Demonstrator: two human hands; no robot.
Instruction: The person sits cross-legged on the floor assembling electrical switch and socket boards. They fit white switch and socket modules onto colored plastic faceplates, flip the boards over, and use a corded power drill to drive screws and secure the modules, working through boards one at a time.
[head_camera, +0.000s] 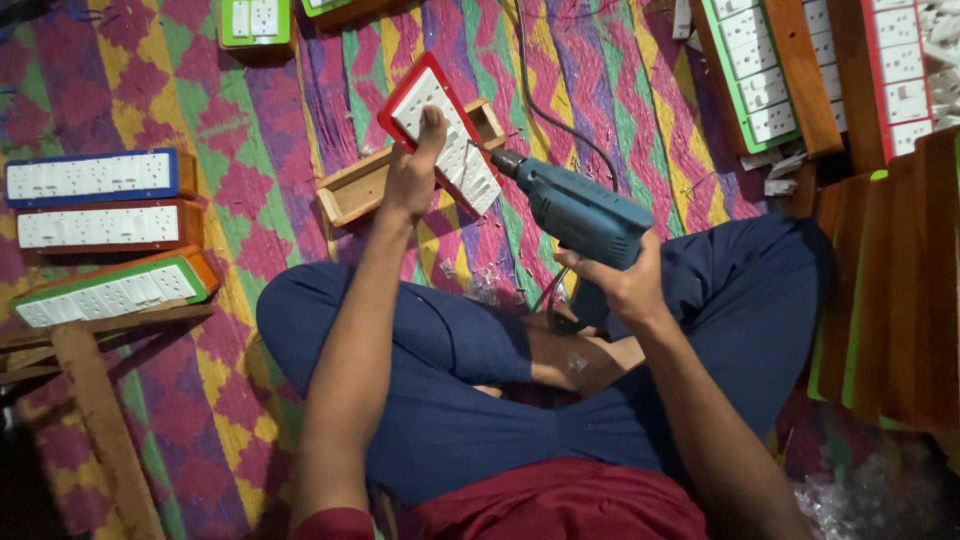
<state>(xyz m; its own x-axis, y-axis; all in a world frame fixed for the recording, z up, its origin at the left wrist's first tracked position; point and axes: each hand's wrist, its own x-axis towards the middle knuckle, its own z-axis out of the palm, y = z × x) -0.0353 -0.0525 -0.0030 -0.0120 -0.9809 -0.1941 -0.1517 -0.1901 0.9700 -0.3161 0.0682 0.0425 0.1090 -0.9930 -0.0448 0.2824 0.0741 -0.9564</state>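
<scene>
My left hand (415, 170) grips a red-edged white switch panel (440, 125), held tilted over an open wooden box (355, 190) on the patterned mat. A blue electric drill (575, 210) is in my right hand (625, 285), its bit touching the panel's lower right part. The drill's black cord runs up and away across the mat. I sit cross-legged in dark blue trousers.
Finished switch boards lie at the left: blue-edged (95, 175), red-edged (105, 227) and green-edged (110, 290). More boards lie at the top (255, 22) and top right (760, 70). Stacked wooden boxes (895, 290) stand at the right; wooden strips (100, 410) lie lower left.
</scene>
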